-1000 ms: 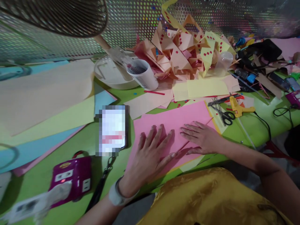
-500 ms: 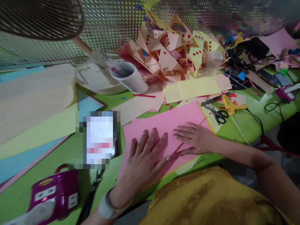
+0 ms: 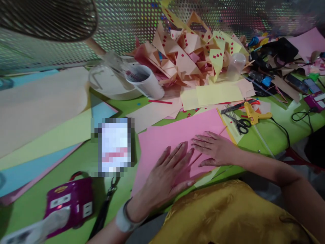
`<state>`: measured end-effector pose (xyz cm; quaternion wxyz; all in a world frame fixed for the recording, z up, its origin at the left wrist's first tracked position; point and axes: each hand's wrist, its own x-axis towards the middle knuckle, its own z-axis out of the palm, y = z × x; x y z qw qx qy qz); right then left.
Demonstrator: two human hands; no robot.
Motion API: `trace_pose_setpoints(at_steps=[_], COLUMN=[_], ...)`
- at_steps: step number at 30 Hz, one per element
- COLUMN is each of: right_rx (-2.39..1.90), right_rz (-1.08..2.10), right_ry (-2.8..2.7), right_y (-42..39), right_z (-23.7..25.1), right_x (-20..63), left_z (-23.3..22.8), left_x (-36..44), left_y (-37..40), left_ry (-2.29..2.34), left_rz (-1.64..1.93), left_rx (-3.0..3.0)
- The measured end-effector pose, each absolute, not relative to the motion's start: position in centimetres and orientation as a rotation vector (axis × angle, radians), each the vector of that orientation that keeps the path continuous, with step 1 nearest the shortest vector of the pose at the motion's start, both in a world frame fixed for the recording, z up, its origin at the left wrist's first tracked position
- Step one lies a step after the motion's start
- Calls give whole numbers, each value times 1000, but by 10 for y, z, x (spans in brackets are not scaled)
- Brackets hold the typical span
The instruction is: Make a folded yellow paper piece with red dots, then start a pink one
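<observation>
A sheet of pink paper (image 3: 177, 126) lies on the table in front of me, with a yellow edge showing at its right side. My left hand (image 3: 169, 169) rests flat on it, fingers stretched out and nothing held. Close to those fingertips, my right hand (image 3: 217, 148) also lies flat and open on the paper. A thin dark reddish strip (image 3: 195, 159), perhaps a stick or an edge, runs slantwise across the paper and passes partly under my right hand. Scissors (image 3: 242, 125) and a yellow glue gun (image 3: 255, 115) lie just beyond the sheet's right side.
At left are a phone (image 3: 114, 145), a purple power socket (image 3: 72, 203) and large coloured sheets (image 3: 45, 98). Behind stand a white cup (image 3: 149, 84) tilted beside a fan base (image 3: 109, 89), and a heap of folded paper (image 3: 182, 57). Yellow paper (image 3: 218, 94) lies before the heap.
My left hand has slid right across the pink paper, toward my right hand, and its fingers are closer together. My right hand stays in about the same place; the view has shifted slightly.
</observation>
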<state>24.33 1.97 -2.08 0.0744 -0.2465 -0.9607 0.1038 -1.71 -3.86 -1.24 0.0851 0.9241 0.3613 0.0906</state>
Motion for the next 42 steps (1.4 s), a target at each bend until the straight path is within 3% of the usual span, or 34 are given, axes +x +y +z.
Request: trace_pose_setpoints(at_steps=[17, 31, 42], right_rx=[-714, -1101, -1095], right_rz=[245, 310, 253], right_ry=[-2904, -2837, -2858], right_y=[22, 41, 43], right_z=[-29, -27, -29], right_x=[247, 295, 296], left_z=[-23, -19, -19], left_x=[-11, -9, 56], left_y=[-42, -38, -13], left_ry=[1126, 1108, 1340], left_rz=[259, 245, 216], left_rx=[2814, 2863, 2754])
